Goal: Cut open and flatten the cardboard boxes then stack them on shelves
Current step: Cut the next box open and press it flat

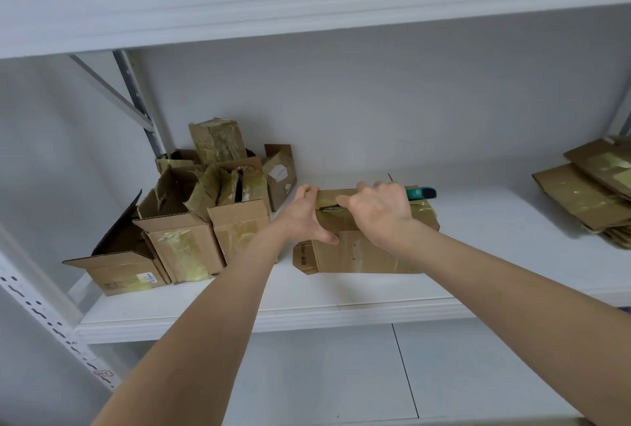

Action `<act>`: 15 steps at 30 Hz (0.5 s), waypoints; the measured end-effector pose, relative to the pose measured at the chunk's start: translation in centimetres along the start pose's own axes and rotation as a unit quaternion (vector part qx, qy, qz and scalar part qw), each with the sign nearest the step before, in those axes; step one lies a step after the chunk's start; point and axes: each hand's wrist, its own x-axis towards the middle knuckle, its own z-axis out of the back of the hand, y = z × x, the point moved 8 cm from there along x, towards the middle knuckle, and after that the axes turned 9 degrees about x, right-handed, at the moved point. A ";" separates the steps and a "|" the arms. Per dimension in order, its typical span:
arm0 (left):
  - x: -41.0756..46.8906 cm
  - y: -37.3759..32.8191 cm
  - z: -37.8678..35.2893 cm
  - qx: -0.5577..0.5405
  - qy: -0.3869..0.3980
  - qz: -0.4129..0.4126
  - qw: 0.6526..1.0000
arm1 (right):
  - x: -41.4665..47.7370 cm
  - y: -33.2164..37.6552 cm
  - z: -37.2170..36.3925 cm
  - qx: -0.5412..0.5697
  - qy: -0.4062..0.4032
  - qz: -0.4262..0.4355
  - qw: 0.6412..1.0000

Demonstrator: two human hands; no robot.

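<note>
Seen from the head camera, the left hand (304, 215) is gripping the left end of a taped cardboard box (358, 253), which is sitting on the white shelf (341, 304). Just right of it, the right hand (379, 210) is clenching a teal-handled cutter (421, 193), its blade resting on the box's top between both hands. Opened boxes (191, 231) are crowding left of the left hand, and flattened boxes (590, 193) are lying well right of the right hand.
</note>
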 end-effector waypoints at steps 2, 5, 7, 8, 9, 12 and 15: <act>-0.1 -0.1 0.3 -0.001 -0.015 0.002 1.000 | -0.2 -0.2 -0.1 0.002 -0.003 -0.007 1.000; -0.2 -0.3 0.7 0.015 -0.038 0.003 0.999 | -0.2 -0.8 -0.1 0.014 -0.007 -0.027 1.000; -0.2 -0.4 0.9 0.039 -0.047 0.003 0.998 | -0.3 -1.0 -0.2 0.015 -0.013 -0.032 0.999; -0.3 -0.4 0.9 0.054 -0.050 0.003 0.997 | -0.3 -1.0 -0.4 0.015 -0.016 -0.032 0.999; -0.3 -0.3 0.9 0.068 -0.051 0.003 0.996 | -0.4 -1.1 -0.6 0.017 -0.018 -0.033 0.999; -0.2 -0.1 0.8 0.084 -0.058 0.004 0.995 | -0.8 -1.8 -1.5 0.025 -0.013 -0.045 0.999; -0.1 -0.1 0.9 0.088 -0.062 0.000 0.994 | -0.9 -3.0 -2.1 0.039 0.000 -0.064 0.997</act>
